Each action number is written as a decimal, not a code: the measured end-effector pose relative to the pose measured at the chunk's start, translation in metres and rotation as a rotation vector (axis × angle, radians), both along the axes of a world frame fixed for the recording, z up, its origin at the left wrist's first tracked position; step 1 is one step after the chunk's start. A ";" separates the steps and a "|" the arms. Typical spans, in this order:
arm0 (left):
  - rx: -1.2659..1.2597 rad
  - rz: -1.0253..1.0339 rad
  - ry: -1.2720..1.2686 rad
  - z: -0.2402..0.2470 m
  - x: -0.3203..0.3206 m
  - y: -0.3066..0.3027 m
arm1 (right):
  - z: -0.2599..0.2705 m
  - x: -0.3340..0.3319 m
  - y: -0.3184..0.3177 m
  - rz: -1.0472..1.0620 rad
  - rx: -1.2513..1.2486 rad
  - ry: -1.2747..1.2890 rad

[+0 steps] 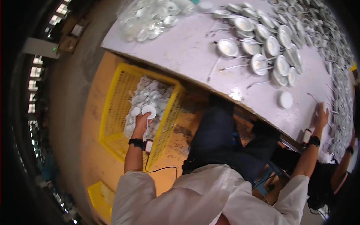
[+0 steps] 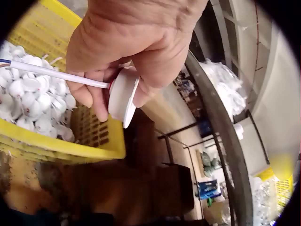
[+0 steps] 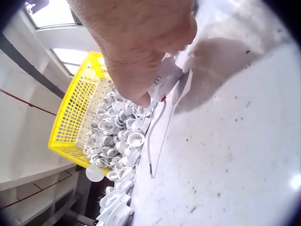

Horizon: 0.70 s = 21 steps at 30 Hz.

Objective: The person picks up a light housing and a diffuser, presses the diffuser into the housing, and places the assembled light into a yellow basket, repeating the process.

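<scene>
My left hand [image 1: 141, 123] pinches a round white downlight [image 1: 150, 111] over a yellow crate [image 1: 173, 114] full of similar white pieces. In the left wrist view, thumb and fingers hold this downlight [image 2: 123, 96] by its body; its white cable [image 2: 56, 72] sticks out toward the crate, coloured wire ends showing. On the right of the table, my right hand [image 1: 321, 118] is beside the big pile. In the right wrist view, its thumb and fingers grip a white downlight [image 3: 165, 79] with a red dot, low over the tabletop; the cable [image 3: 149, 141] trails down and part of the body is hidden.
The pale table [image 1: 180, 56] bears a group of downlights [image 1: 272, 47], a single white disc [image 1: 285, 99] and bagged pieces [image 1: 150, 22]. A dense pile [image 1: 339, 75] lines its right side. Another yellow crate [image 3: 70, 117] stands beyond, and another person's arm [image 1: 343, 165] is at right.
</scene>
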<state>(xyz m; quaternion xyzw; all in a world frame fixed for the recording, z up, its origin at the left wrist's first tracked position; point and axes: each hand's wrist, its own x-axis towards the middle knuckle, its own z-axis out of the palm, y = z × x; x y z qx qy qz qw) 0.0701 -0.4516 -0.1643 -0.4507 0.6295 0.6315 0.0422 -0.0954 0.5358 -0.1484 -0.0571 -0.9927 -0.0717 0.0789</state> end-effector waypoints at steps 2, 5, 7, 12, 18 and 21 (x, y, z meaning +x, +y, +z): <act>-0.032 0.136 -0.106 -0.009 0.012 -0.024 | 0.041 -0.007 -0.069 -0.476 -0.479 0.347; 0.003 0.209 0.008 0.001 0.022 -0.028 | 0.054 -0.008 -0.093 -0.582 -0.891 0.411; -0.017 0.207 0.146 -0.003 0.021 -0.024 | 0.075 -0.001 -0.150 -0.550 -1.289 0.568; 0.051 0.106 0.313 0.011 0.007 -0.006 | 0.086 0.033 -0.193 -0.438 -1.103 0.620; -0.019 0.027 0.257 -0.011 0.014 -0.029 | 0.109 0.080 -0.242 -0.411 -0.710 0.754; -0.435 -0.151 0.092 -0.051 0.036 -0.076 | 0.114 0.103 -0.251 -0.347 -0.627 0.806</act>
